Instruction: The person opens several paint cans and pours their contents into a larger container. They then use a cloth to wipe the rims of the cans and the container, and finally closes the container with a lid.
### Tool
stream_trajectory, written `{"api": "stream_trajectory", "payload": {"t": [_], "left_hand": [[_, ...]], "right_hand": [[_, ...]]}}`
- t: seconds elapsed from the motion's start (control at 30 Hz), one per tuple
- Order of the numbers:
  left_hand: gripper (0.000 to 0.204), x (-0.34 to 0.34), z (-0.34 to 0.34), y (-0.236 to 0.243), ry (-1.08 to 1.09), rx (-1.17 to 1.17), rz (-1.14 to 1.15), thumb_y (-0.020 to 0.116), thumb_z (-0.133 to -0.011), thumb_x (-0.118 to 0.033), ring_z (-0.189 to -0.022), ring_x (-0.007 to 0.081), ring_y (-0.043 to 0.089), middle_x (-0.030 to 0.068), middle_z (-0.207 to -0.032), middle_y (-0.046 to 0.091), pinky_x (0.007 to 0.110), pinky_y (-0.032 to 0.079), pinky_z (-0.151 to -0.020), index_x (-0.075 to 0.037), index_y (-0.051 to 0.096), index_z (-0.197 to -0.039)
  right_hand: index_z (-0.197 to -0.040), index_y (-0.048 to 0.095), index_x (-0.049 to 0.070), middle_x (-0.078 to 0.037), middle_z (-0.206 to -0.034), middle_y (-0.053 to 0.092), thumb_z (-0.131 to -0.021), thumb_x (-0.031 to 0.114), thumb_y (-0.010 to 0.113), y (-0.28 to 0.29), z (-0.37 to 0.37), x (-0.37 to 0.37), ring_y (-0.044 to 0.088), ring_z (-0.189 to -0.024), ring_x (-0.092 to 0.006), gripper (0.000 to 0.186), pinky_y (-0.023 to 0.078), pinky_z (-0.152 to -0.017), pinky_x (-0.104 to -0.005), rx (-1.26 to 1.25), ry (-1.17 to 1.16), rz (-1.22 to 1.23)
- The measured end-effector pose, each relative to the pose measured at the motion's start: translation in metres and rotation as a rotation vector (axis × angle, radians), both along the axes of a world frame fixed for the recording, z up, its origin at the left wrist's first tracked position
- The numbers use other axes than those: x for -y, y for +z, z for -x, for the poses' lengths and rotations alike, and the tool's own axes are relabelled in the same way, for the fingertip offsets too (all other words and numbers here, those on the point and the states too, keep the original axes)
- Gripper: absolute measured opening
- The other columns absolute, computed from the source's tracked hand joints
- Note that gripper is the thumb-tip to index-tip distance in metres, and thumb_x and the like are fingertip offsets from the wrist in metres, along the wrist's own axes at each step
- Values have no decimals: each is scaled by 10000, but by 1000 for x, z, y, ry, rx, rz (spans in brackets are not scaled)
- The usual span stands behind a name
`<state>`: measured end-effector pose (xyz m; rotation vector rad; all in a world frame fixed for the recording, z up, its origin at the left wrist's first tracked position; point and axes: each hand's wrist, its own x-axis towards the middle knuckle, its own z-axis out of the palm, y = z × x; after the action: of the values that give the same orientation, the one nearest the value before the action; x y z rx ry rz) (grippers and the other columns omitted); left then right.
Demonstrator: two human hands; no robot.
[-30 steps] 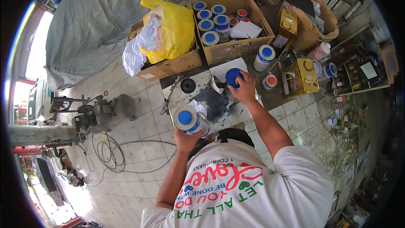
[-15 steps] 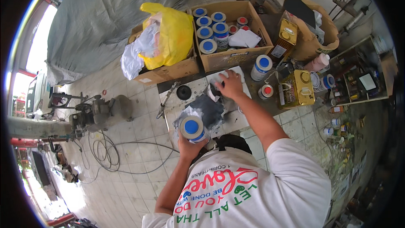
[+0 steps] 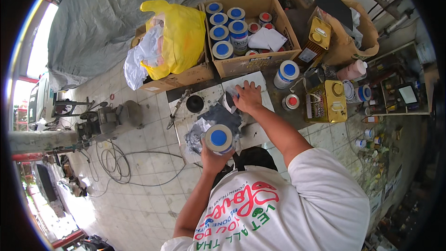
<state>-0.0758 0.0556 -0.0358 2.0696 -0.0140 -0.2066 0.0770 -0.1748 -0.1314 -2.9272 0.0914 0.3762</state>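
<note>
In my left hand (image 3: pixel 214 159) is a metal can (image 3: pixel 218 138) with a blue cap, held upright with fingers wrapped around its side, near the front of the work board (image 3: pixel 258 131). My right hand (image 3: pixel 249 96) reaches to the far part of the board. Its fingers are spread, and the fingertips are at the edge of a crumpled white-and-grey piece (image 3: pixel 229 100); I cannot tell whether they grip it. Between the hands lies a dark grey crumpled sheet (image 3: pixel 223 115). Left of it are a round black cup (image 3: pixel 195 104) and a thin metal tool (image 3: pixel 177 108).
Behind the board stand an open carton (image 3: pixel 255 60) of blue-capped cans and a box with a yellow plastic bag (image 3: pixel 186 42). On the right are a blue-capped can (image 3: pixel 286 74), a small red-capped can (image 3: pixel 291 102) and a gold tin (image 3: pixel 332 104). A hose (image 3: pixel 121 169) coils on the left floor.
My left hand has brought the can slightly to the right and up. The right hand has shifted a little left, closer to the crumpled white-and-grey piece. The whole view has also shifted slightly.
</note>
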Motion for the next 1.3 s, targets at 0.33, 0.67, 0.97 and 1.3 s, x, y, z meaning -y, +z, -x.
{"api": "stream_trajectory", "payload": {"t": [0.33, 0.67, 0.97, 1.3], "left_hand": [[949, 48, -28, -57, -72, 96, 95, 962, -651, -199, -1191, 334, 674, 178, -1299, 653, 431, 539, -1013, -24, 434, -1420], [898, 32, -39, -108, -428, 56, 26, 854, -737, -82, -1320, 343, 620, 161, -1428, 612, 418, 521, -1074, -60, 418, -1522], [339, 66, -166, -115, -227, -43, -101, 714, -980, -234, -891, 230, 772, 121, -927, 792, 327, 585, -780, -13, 740, -1236], [247, 123, -211, -136, -316, -42, -308, 772, -906, -314, -856, 312, 770, 164, -907, 786, 410, 590, -819, -84, 825, -979]], "right_hand": [[-1231, 702, 138, -167, -1189, 713, -899, 336, 769, -42, -8, 66, 682, -1121, -384, 393, 540, -951, -438, 290, -378, -459], [-1005, 804, 78, -131, -918, 785, -859, 285, 811, -80, 46, 87, 763, -857, -283, 253, 589, -795, -391, 204, -675, -813], [-989, 817, 82, -146, -910, 786, -853, 246, 813, -46, 46, 72, 764, -833, -300, 212, 589, -789, -401, 232, -752, -735], [-981, 812, 26, -116, -824, 773, -853, 206, 844, -55, 41, 78, 724, -582, -187, 223, 594, -596, -339, 294, -670, -582]]}}
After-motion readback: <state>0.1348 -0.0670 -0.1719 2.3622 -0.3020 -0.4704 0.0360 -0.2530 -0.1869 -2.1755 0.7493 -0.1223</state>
